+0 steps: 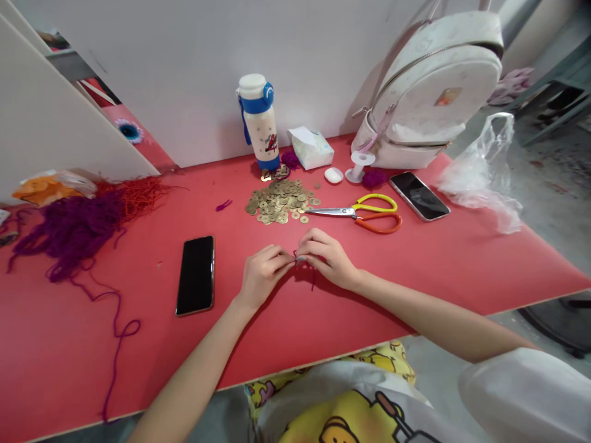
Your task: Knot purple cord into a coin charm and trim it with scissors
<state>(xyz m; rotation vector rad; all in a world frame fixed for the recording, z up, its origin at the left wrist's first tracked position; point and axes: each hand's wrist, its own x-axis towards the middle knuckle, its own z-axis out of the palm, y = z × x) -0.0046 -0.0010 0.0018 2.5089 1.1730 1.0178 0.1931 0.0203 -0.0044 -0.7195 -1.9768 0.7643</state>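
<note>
My left hand [266,274] and my right hand [327,257] meet over the red table, fingertips nearly touching. Both pinch a short piece of purple yarn [313,282], whose loose end hangs below the right fingers. A small greyish bit shows between the fingertips, too small to name. Just beyond my hands lies a heap of brass-coloured coins with holes [281,200]. Scissors [353,211] with one yellow and one orange-red handle lie beside the heap, blades pointing left at the coins.
Left of my hands lies a black phone [196,275]; farther left is a purple yarn pile [74,231] with a trailing strand. Along the back stand a water bottle [261,123], a tissue pack [313,151], a white spool [360,167] and a backpack [429,92]. Another phone [419,195] and a plastic bag [482,175] are at right.
</note>
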